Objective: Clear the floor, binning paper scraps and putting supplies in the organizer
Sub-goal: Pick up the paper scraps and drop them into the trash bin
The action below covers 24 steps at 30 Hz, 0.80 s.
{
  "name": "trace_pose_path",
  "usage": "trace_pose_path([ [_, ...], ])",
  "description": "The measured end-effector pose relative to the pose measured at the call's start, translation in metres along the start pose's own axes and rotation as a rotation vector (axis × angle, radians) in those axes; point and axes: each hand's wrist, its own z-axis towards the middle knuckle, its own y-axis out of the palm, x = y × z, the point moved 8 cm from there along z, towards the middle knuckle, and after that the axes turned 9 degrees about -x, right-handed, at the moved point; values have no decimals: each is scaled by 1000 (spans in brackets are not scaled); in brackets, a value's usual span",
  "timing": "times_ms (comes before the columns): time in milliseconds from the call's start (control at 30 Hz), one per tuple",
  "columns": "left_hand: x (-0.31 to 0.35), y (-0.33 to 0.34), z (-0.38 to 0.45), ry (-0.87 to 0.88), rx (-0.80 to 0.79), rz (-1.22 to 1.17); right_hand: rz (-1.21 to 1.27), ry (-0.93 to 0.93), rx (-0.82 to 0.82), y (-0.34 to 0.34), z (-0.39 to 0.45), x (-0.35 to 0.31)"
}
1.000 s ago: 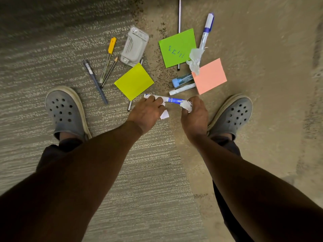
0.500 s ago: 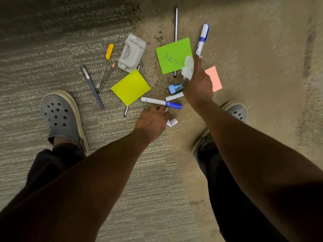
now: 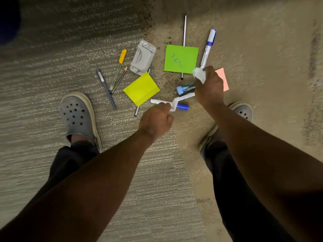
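In the head view, the person is bending over the floor (image 3: 262, 49), and both hands are reaching down among the scattered things. The yellow sticky note (image 3: 141, 89) is lying in the middle of the mess, and I am using it as the landmark.

The left hand (image 3: 156, 122) is hanging just below and to the right of the yellow sticky note, with its fingers closed on a small white paper scrap (image 3: 174, 106). This scrap is lying over the blue-capped marker (image 3: 181, 106), which is resting on the floor right beside the note's lower corner.

The right hand (image 3: 209, 86) is further to the right of the note, and it is gripping a crumpled white paper scrap (image 3: 199, 74) at its fingertips. Under this hand a pink sticky note (image 3: 222, 77) is partly hidden, and a light blue tube (image 3: 185, 88) and a white stick (image 3: 185, 97) are showing between the hand and the yellow note.

Above and right of the yellow note a green sticky note (image 3: 180, 59) is lying flat, with a second marker (image 3: 208, 46) beyond it. Directly above the note a grey hole punch (image 3: 144, 57) is sitting. To the left of the note a yellow-capped pen (image 3: 120, 65), a pencil (image 3: 119, 79) and a dark pen (image 3: 105, 88) are lying close together on the carpet.
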Motion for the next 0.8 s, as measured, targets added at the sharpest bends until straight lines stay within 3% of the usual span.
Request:
trace_pose_path([
  [100, -18, -37, -19, -102, 144, -121, -14, 5, -45, 4, -25, -1],
  [200, -30, -66, -38, -105, 184, -203, -85, -103, -112, 12, -49, -26],
  [400, -74, -138, -75, -298, 344, -347, -68, -242, -230, 32, -81, -113],
  [500, -75, -190, -92, -227, 407, -387, 28, -364, -266, 37, -91, -179],
  [600, -80, -250, -116, -170, 539, -439, 106, -524, -182, 29, -103, -257],
  [700, -101, -313, -150, -235, 796, -493, 199, -725, -122, 18, -117, -335],
  [800, -125, -371, -185, -310, 1014, -477, 301, -775, -8, 6, -125, -397],
])
